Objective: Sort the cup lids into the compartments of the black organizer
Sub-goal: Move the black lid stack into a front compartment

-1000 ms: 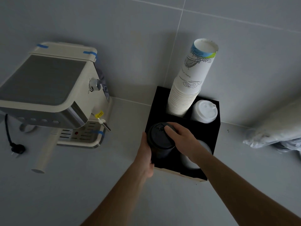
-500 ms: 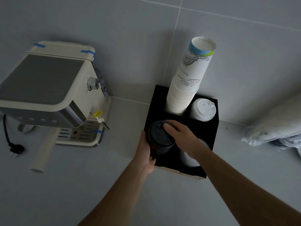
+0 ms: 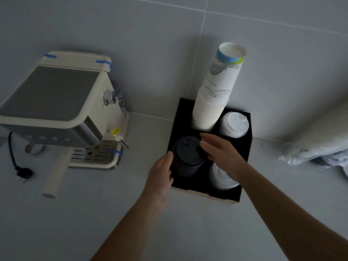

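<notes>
Head view: the right hand has let go, its grip open beside the black lids, now seated in the black organizer's near-left compartment; the left hand steadies them, fingers straight.

I see the organizer standing on the counter against the wall, with 4 compartments. In its far left compartment stands a stack of paper cups; in the far right, a stack of lids. The near left holds another lid stack, and the near right a 3rd. My left hand rests at the organizer's left side, touching the near left stack; my right hand hangs over the middle, just right of that stack. Left of the organizer, well apart, sits the coffee machine, its plug lying on the counter further left. A plastic bag lies at the far right.
</notes>
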A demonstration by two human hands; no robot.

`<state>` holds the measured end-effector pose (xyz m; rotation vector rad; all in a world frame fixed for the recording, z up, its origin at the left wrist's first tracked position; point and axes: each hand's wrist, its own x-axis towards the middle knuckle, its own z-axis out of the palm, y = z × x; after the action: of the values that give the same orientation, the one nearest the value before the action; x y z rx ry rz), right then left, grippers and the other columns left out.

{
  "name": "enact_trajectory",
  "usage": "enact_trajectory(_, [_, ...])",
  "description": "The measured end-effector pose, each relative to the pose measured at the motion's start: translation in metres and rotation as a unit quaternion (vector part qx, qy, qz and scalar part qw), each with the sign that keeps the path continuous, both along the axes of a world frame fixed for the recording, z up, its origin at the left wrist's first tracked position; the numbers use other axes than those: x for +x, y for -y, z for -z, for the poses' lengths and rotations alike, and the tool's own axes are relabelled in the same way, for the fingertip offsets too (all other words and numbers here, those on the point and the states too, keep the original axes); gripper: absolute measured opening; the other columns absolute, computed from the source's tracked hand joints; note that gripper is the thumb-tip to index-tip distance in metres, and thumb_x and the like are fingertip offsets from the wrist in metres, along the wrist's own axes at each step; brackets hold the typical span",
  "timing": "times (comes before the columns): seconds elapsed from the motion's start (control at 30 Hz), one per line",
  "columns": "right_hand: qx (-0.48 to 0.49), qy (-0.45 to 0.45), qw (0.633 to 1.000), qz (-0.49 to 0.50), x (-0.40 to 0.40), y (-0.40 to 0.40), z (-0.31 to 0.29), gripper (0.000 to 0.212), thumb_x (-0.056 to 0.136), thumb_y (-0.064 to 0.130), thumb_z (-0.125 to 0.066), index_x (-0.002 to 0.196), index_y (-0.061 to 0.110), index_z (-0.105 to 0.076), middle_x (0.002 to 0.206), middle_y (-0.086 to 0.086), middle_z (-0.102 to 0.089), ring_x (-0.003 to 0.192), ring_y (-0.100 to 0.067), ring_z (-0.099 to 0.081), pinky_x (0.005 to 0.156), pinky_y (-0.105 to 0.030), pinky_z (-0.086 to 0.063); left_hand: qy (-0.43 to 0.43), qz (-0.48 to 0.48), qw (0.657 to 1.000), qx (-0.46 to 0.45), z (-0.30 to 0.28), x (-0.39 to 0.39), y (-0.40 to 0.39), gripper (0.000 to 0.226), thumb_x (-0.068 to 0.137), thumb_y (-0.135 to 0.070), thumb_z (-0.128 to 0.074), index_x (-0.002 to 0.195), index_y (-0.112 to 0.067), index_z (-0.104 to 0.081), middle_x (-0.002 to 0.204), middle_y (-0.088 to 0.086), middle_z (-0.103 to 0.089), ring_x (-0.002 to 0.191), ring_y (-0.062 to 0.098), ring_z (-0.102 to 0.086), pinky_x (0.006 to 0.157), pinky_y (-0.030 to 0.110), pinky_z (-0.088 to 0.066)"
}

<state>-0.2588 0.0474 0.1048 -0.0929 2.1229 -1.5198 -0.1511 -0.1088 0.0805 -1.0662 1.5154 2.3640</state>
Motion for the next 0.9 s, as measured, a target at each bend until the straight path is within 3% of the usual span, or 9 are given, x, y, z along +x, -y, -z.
enact_trajectory(0.13, [-0.01, 0.021, 0.999, -0.041, 0.003, 0.009, -0.002, 0.028, 0.093, 0.016, -0.062, 0.12, 0.025, -0.067, 0.114, -0.002, -0.073, 0.102, -0.014, -0.068, 0.101, -0.039, -0.052, -0.031, 0.05, 0.993, -0.102, -0.003, -0.01, -0.006, 0.036, 0.091, -0.049, -0.052, 0.124, -0.035, -0.055, 0.114, -0.014, -0.058, 0.107, 0.011, -0.055, 0.099, 0.035, -0.045])
enact_trajectory(0.23, [0.008, -0.006, 1.0, -0.028, 0.007, 0.012, 0.004, 0.018, 0.086, 0.032, -0.065, 0.1, 0.039, -0.072, 0.104, 0.004, -0.076, 0.102, -0.017, -0.07, 0.099, -0.047, -0.053, -0.036, 0.075, 0.985, -0.152, -0.004, -0.019, -0.005, 0.019, 0.091, -0.045, -0.052, 0.108, -0.04, -0.06, 0.111, -0.011, -0.066, 0.104, 0.011, -0.061, 0.095, 0.036, -0.05])
enact_trajectory(0.37, [0.02, -0.012, 1.0, 0.005, 0.013, 0.01, 0.015, 0.032, 0.071, 0.055, -0.062, 0.101, 0.045, -0.067, 0.103, 0.01, -0.075, 0.102, -0.014, -0.07, 0.096, -0.049, -0.053, -0.041, 0.11, 0.984, -0.134, -0.007, -0.026, 0.004, 0.011, 0.093, -0.038, -0.054, 0.096, -0.042, -0.064, 0.102, -0.019, -0.066, 0.101, 0.005, -0.062, 0.09, 0.029, -0.049])
enact_trajectory(0.47, [0.017, -0.018, 0.999, 0.045, 0.022, 0.008, 0.022, 0.031, 0.072, 0.059, -0.06, 0.101, 0.048, -0.064, 0.104, 0.012, -0.074, 0.101, -0.014, -0.069, 0.092, -0.049, -0.055, -0.047, 0.132, 0.984, -0.109, -0.012, -0.031, 0.006, 0.015, 0.095, -0.032, -0.054, 0.091, -0.045, -0.061, 0.097, -0.02, -0.066, 0.091, -0.003, -0.06, 0.08, 0.022, -0.05])
enact_trajectory(0.63, [0.017, -0.026, 0.998, 0.063, 0.027, 0.009, 0.023, 0.034, 0.072, 0.061, -0.06, 0.103, 0.047, -0.062, 0.104, 0.013, -0.073, 0.099, -0.011, -0.07, 0.091, -0.047, -0.056, -0.035, 0.139, 0.986, -0.088, -0.014, -0.031, 0.008, 0.013, 0.094, -0.034, -0.054, 0.098, -0.043, -0.063, 0.108, -0.015, -0.066, 0.1, 0.0, -0.059, 0.081, 0.023, -0.048])
enact_trajectory(0.73, [0.004, -0.008, 0.999, 0.053, 0.026, 0.007, 0.021, 0.033, 0.072, 0.058, -0.062, 0.104, 0.047, -0.064, 0.106, 0.013, -0.073, 0.101, -0.012, -0.069, 0.093, -0.046, -0.056, -0.044, 0.131, 0.986, -0.088, -0.015, -0.029, 0.006, 0.013, 0.095, -0.031, -0.053, 0.103, -0.036, -0.062, 0.105, -0.013, -0.067, 0.096, -0.001, -0.061, 0.072, 0.017, -0.049])
enact_trajectory(0.9, [-0.051, 0.047, 0.996, 0.051, 0.022, 0.004, 0.011, 0.02, 0.09, 0.024, -0.062, 0.109, 0.029, -0.067, 0.107, 0.004, -0.074, 0.1, -0.014, -0.07, 0.082, -0.029, -0.057, -0.038, 0.105, 0.986, -0.126, -0.015, -0.023, -0.004, 0.014, 0.085, -0.051, -0.056, 0.08, -0.052, -0.07, 0.111, -0.012, -0.069, 0.107, 0.008, -0.061, 0.096, 0.033, -0.049])
